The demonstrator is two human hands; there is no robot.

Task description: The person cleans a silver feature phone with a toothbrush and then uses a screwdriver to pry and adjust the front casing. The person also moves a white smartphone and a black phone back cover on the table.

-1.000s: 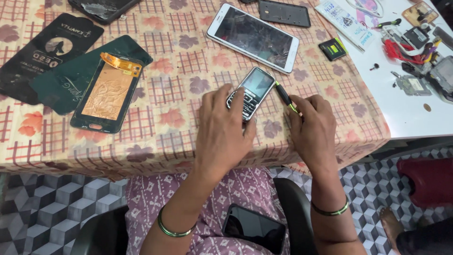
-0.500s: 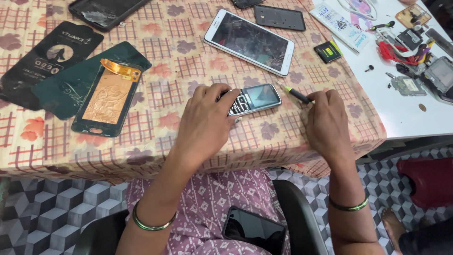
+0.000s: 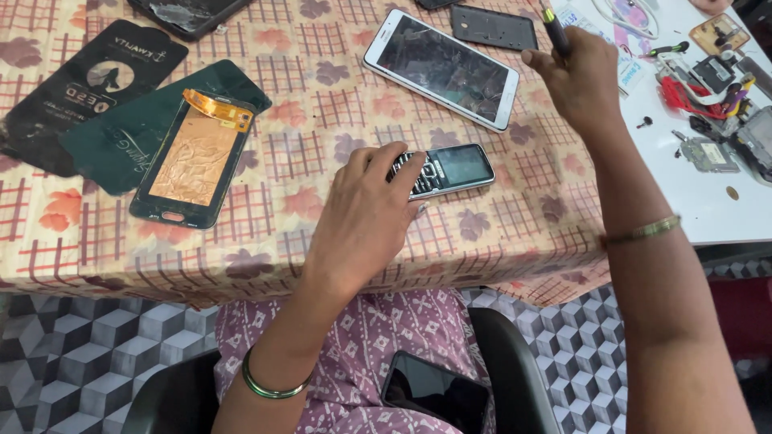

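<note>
Floral checked cloth covers the counter (image 3: 265, 265). Near its front edge the left hand (image 3: 366, 221) presses curled fingers (image 3: 402, 173) onto a small keypad phone (image 3: 446, 170). Toward the back edge, the right hand (image 3: 575, 80) is closed around a dark screwdriver (image 3: 555, 30), beside a white smartphone (image 3: 442, 68).

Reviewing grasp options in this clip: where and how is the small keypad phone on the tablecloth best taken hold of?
Probably by the keypad phone's two long edges near its free screen end, coming from above. It lies flat, and the left hand already covers the keypad end. The right hand holds a dark tool.
</note>
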